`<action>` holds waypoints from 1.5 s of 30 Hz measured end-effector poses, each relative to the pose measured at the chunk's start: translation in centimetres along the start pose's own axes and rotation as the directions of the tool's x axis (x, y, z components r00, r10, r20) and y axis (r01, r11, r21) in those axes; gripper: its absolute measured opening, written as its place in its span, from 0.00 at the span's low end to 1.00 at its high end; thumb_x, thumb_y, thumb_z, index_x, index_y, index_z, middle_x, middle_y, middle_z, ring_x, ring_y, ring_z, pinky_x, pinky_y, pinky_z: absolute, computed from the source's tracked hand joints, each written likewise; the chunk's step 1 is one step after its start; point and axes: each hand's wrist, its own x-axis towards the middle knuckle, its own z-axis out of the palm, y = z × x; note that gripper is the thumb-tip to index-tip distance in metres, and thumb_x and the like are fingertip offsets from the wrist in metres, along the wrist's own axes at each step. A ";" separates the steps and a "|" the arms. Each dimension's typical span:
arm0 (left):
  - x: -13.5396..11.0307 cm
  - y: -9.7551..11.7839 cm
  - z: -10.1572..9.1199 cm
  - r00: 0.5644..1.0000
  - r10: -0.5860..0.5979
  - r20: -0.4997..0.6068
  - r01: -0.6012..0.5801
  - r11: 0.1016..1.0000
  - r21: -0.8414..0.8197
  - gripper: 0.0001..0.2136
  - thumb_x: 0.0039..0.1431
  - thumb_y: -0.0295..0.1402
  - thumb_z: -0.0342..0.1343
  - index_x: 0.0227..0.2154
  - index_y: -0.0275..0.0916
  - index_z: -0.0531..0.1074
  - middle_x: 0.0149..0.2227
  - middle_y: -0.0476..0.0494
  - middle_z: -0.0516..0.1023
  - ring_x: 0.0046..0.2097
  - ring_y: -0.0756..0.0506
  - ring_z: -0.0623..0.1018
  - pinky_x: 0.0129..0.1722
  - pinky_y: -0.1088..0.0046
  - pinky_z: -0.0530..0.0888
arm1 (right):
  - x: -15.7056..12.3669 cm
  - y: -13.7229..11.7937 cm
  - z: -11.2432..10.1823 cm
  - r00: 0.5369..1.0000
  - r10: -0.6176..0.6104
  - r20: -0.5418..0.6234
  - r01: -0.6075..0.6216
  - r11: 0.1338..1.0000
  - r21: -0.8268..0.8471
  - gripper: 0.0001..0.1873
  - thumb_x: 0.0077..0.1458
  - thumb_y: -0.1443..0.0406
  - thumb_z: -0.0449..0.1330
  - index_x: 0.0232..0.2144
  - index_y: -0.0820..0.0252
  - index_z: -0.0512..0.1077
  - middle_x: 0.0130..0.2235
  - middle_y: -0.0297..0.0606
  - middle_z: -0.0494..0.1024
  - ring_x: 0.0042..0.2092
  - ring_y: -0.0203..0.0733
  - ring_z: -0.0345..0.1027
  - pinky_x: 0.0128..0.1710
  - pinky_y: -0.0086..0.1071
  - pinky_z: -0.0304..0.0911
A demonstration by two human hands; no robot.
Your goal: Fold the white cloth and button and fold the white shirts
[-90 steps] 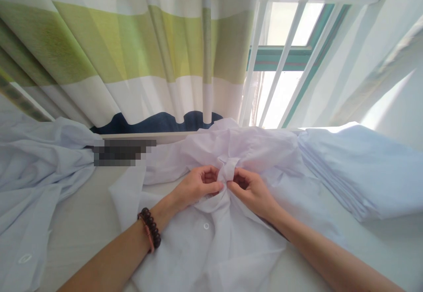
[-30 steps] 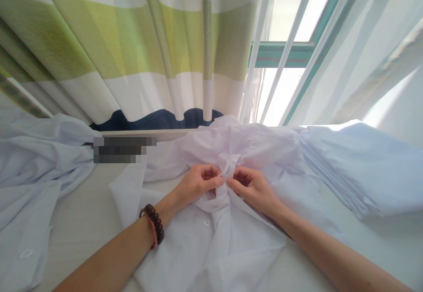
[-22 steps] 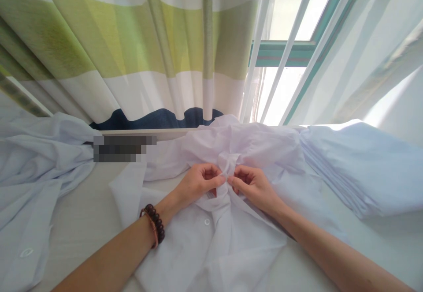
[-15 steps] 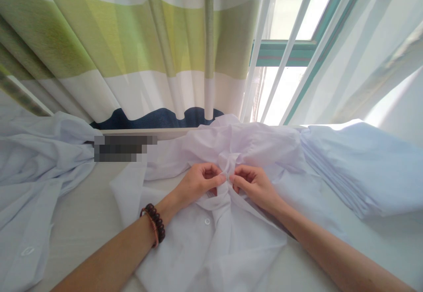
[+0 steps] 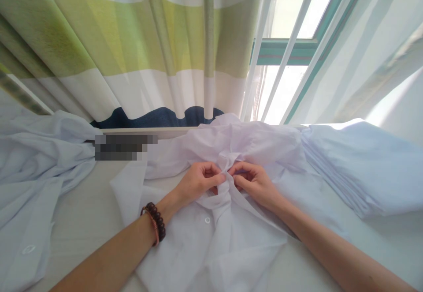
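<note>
A white buttoned shirt (image 5: 185, 243) lies spread in front of me, its cloth bunched up along the middle. My left hand (image 5: 201, 181), with dark beads and a copper-coloured band at the wrist, pinches the shirt's front edge between thumb and fingers. Facing it, my right hand (image 5: 256, 184) grips the same gathered edge, the fingertips of both hands almost meeting. Whatever lies right between the fingertips is too small to make out. One white button (image 5: 207, 220) shows on the cloth below my left hand.
Another white garment (image 5: 29, 195) with a button lies rumpled at the left. A folded stack of pale cloth (image 5: 370, 168) rests at the right. Behind stand white rails (image 5: 287, 49) before a window, and a green-and-white curtain (image 5: 132, 36). A blurred dark patch (image 5: 120, 146) sits near the back edge.
My right hand's fingers have shifted slightly, the index finger now reaching further over the gathered edge. My left hand keeps its pinch in nearly the same place.
</note>
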 end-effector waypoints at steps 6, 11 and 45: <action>-0.2 0.4 0.0 1.000 -0.013 0.005 0.013 1.000 -0.011 0.12 0.45 0.39 0.65 0.21 0.34 0.71 0.19 0.52 0.72 0.21 0.54 0.71 0.21 0.81 0.67 | 0.1 0.1 -0.2 0.999 0.026 0.025 -0.027 0.999 0.033 0.07 0.48 0.64 0.63 0.29 0.62 0.72 0.24 0.30 0.71 0.24 0.30 0.63 0.25 0.27 0.61; -0.2 0.5 0.1 1.000 -0.027 0.009 0.027 0.999 -0.021 0.12 0.45 0.38 0.64 0.21 0.35 0.71 0.19 0.52 0.72 0.21 0.54 0.70 0.20 0.81 0.66 | 0.1 0.4 -0.5 0.999 0.026 0.043 -0.026 1.000 0.014 0.11 0.49 0.60 0.64 0.31 0.62 0.74 0.26 0.32 0.74 0.26 0.32 0.66 0.27 0.28 0.64; -0.2 0.3 -0.1 0.998 -0.026 0.051 0.029 0.999 -0.042 0.13 0.43 0.37 0.65 0.18 0.36 0.67 0.17 0.52 0.72 0.19 0.53 0.71 0.19 0.81 0.65 | 0.3 0.0 -1.0 0.980 0.047 0.193 -0.043 0.999 -0.027 0.15 0.50 0.55 0.64 0.28 0.63 0.72 0.26 0.33 0.73 0.28 0.33 0.67 0.29 0.29 0.63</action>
